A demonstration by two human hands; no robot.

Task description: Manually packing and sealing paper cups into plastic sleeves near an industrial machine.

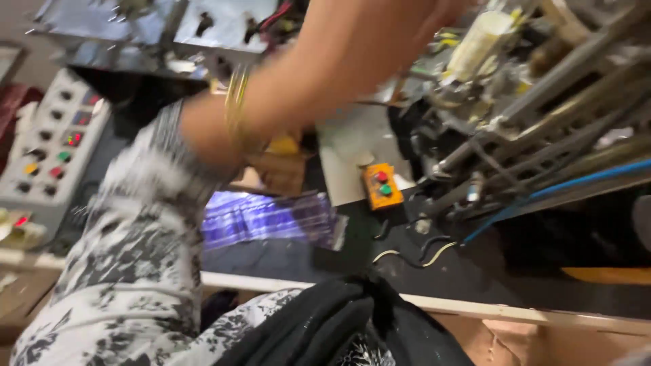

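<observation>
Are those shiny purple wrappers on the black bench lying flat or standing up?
Flat. The purple wrappers lie spread in an overlapping row on the black bench, below the person's raised arm.

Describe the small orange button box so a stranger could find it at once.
Start at the metal machine on the right. At its lower left, on the dark worktop, sits the orange box. It alone carries one red and one green button.

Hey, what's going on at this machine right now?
A person in a black-and-white patterned sleeve with gold bangles reaches one arm up toward the top of a machine; the hand runs out of view. A stack of shiny purple packets lies on the dark bench, beside a small orange button box. A grey control panel sits at left. The picture is blurred.
</observation>
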